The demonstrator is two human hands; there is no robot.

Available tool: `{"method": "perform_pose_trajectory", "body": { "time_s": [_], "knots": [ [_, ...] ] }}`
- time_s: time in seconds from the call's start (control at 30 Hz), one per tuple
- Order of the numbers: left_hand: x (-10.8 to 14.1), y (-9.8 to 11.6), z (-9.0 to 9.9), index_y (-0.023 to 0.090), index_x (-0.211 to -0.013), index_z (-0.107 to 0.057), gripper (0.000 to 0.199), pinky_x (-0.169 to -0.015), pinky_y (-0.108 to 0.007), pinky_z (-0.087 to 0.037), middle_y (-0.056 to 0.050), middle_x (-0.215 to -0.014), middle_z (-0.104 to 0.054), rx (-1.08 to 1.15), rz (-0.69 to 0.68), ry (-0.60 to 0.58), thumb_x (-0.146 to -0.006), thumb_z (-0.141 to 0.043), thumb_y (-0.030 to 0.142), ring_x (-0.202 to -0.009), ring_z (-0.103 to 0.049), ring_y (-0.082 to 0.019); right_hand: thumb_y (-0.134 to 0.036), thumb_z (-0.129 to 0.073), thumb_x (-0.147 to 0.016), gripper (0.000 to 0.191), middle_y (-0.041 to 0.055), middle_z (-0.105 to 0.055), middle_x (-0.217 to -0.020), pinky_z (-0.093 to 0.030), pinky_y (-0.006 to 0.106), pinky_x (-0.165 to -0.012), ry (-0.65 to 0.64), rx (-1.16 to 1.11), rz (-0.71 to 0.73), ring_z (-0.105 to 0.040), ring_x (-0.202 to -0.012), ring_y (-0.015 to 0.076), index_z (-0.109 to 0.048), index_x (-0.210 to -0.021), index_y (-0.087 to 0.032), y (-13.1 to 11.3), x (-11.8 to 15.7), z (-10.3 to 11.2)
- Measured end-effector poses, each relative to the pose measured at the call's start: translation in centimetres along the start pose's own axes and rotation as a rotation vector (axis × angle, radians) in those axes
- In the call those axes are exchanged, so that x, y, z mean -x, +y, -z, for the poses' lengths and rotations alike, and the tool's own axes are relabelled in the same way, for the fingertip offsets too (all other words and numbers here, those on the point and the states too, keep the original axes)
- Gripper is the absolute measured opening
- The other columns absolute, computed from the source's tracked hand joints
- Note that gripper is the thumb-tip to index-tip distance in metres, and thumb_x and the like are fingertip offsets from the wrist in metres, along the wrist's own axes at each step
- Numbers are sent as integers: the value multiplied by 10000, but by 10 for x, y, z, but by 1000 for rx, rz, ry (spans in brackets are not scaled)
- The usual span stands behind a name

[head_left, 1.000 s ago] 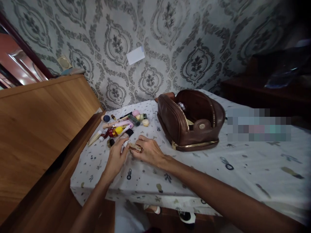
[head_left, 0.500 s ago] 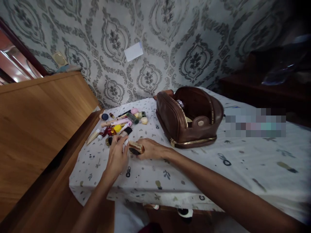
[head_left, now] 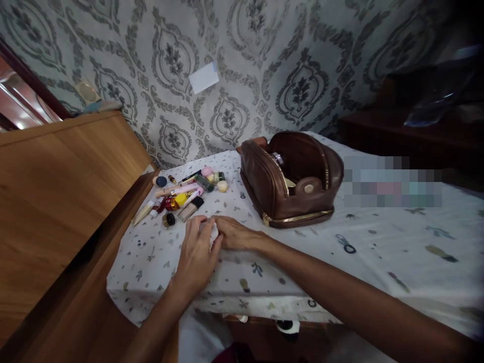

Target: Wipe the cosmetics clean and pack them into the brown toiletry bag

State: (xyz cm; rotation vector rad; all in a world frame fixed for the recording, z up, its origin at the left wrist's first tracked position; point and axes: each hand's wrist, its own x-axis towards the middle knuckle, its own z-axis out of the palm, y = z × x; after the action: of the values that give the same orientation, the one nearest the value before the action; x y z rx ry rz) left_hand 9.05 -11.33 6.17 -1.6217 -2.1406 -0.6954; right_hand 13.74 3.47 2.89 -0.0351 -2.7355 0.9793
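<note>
My left hand (head_left: 198, 252) is closed on a white wipe or tissue (head_left: 214, 233), its fingers against my right hand. Beside it, my right hand (head_left: 236, 234) is closed, and the fingertips are covered by the left hand. The gold-coloured case with a dark oval face, seen in the right hand a moment ago, is hidden behind the fingers now. Just beyond the hands lie a foundation bottle (head_left: 191, 209) with a black cap and a small dark-lidded jar (head_left: 168, 219). A yellow-capped bottle (head_left: 181, 200) lies among several other cosmetics.
A brown toiletry bag (head_left: 289, 186) stands unzipped to the right of the hands, with a few items inside. A wooden panel (head_left: 68, 191) borders the left side. Patterned white cloth (head_left: 295, 272) covers the surface, and a papered wall (head_left: 230, 116) rises behind.
My left hand has moved right and over the gold-coloured case, covering it with the white wipe. The foundation bottle and small jar now show fully. The right hand has hardly moved.
</note>
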Motion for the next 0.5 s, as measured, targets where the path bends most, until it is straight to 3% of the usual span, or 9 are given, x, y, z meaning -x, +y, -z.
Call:
{"method": "perform_pose_trajectory", "body": {
  "time_s": [0.2,0.3,0.5],
  "knots": [
    [0,-14,2,163,-1199,-568,266,-977,-428,-473,-124,-1144,-536,39,15,49,-958,-469,218,-1118,-535,-254,-152,-622,-751,91,15,-591,-770,-339,233,-601,65,-39,34,-518,-687,143,-568,-825,-156,-10,-1,0],
    [-3,-23,9,173,-1213,-577,282,-975,-412,-471,-113,-1144,-546,71,78,102,-954,-487,240,-1121,-549,-249,-152,-644,-737,104,-24,-531,-672,-324,225,-580,170,-97,30,-469,-615,119,-540,-738,-166,-15,-3,-1],
    [-10,-40,17,185,-1188,-621,279,-952,-386,-480,-94,-1113,-604,168,165,148,-960,-489,277,-1073,-589,-226,-74,-596,-707,93,-10,-545,-682,-371,235,-647,390,-132,127,-489,-659,133,-565,-697,-161,-18,-5,-9]
  ]
}}
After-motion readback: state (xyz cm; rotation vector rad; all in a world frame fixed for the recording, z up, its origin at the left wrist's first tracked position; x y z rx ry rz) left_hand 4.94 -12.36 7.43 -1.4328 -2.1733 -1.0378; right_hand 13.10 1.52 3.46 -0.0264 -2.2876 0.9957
